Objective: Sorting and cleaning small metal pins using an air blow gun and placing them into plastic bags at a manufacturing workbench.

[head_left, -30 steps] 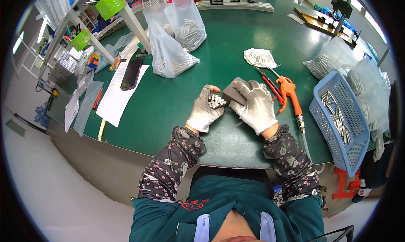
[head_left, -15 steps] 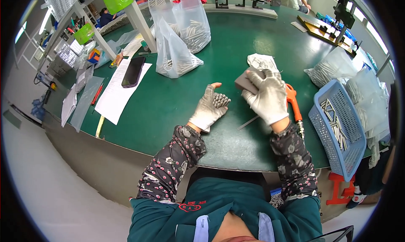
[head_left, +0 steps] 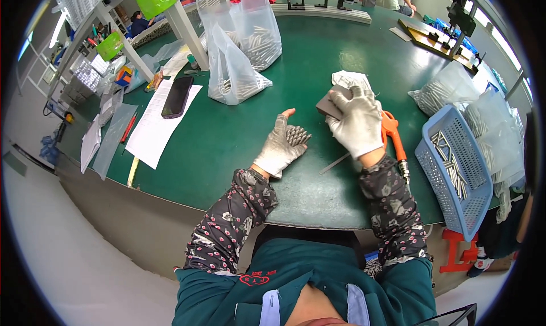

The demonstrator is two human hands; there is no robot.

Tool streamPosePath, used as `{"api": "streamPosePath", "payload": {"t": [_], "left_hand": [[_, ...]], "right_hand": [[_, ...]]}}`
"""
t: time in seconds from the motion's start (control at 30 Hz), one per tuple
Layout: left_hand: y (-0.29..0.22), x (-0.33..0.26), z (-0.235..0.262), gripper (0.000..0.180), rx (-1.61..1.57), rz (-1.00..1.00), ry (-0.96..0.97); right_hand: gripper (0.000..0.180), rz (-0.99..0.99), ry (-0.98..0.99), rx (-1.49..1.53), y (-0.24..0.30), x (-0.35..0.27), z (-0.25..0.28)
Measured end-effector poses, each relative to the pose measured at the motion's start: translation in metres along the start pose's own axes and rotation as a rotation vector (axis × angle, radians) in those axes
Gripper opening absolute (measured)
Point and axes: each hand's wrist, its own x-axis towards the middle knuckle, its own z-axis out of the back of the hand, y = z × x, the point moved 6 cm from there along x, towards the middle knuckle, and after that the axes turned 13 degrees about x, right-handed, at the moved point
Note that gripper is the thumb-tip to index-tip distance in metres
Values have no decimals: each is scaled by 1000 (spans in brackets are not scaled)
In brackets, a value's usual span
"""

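Note:
In a pale work glove, my left hand (head_left: 278,146) is wrapped round a bundle of metal pins (head_left: 297,135), whose ends face right. My gloved right hand (head_left: 359,121) grips a grey-brown rectangular block (head_left: 333,103) over the green tabletop. The block and the pins are apart from each other. A crumpled white cloth (head_left: 350,79) lies just beyond the block. Close to my right wrist is an orange air gun (head_left: 393,134) with a metal hose fitting. A thin flat strip (head_left: 334,163) rests on the table between my hands.
At the right edge stands a blue basket (head_left: 427,151) with loose metal pins, beside plastic bags of pins (head_left: 446,90). More bagged pins (head_left: 239,76) stand at the back. On the left are a phone (head_left: 177,97), paper sheets (head_left: 149,138) and a red pen (head_left: 129,127). Another person's arm shows far back.
My right hand and the block have shifted very slightly to the left. My left hand stays in place round the pins.

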Motion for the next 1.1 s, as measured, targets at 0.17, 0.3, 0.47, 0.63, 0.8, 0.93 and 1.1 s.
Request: {"api": "streamPosePath", "payload": {"t": [0.17, 0.3, 0.47, 0.63, 0.8, 0.93, 1.1], "left_hand": [[2, -2, 1, 89, 163, -329, -161], [18, 7, -12, 96, -175, -22, 56], [7, 2, -10, 102, -205, -155, -6], [12, 3, -7, 106, -121, -177, -26], [19, 1, -12, 106, -92, -55, 61], [17, 7, -6, 108, -71, -56, 13], [-1, -3, 1, 104, 96, -117, -65]], "right_hand": [[39, 338, 226, 350, 45, -18, -14], [43, -31, 49, 140, 0, -2, -6], [36, 43, 200, 166, 8, -1, -16], [35, 372, 335, 423, 45, -8, -18], [40, 14, 295, 310, 15, 8, -14], [44, 94, 303, 210, 15, 1, -26], [48, -463, 416, 1223, -27, -13, -42]]}}
